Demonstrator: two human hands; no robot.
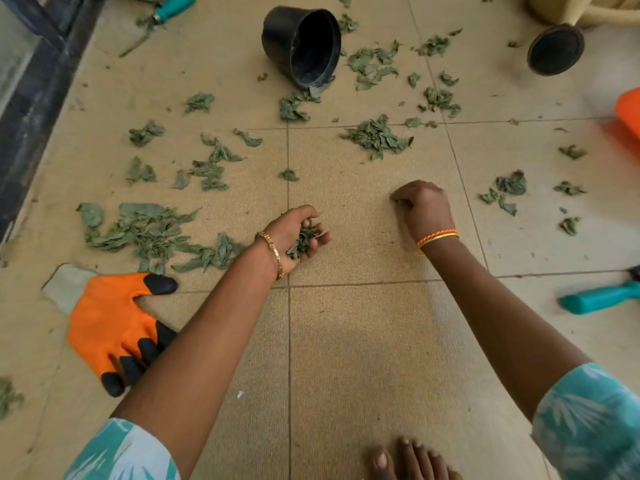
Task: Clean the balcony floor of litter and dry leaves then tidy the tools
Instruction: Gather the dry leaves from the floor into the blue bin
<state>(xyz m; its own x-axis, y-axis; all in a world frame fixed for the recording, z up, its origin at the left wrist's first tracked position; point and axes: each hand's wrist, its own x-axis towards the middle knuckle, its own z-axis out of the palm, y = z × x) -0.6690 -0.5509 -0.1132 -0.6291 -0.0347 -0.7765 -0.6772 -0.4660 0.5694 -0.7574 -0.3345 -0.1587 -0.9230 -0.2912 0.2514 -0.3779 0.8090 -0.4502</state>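
Balcony floor (346, 341): beige tiles, grout lines crossing near the middle.

Dry leaves (377, 136): green, crumpled, scattered over the far half of the floor; densest heap toward the left edge (145, 230), smaller clusters toward the right edge.

Left hand (294, 233): palm up, fingers curled round a small bunch of leaves (303, 242), low over the middle of the floor. Gold bracelet at the wrist.

Right hand (422, 206): fingers curled down with tips at the tile; whether it pinches anything cannot be told. Orange and gold bangles at the wrist.

Black pot (304, 46): on its side near the far edge, mouth toward the viewer, leaves at its rim.

Orange glove (110, 320): black fingertips, flat on the floor near the left edge, partly under the left forearm.

Teal-handled tool (602, 297): at the right edge, blurred. Second teal handle (175, 5) at the far left corner.

Bare toes (412, 459): near edge.
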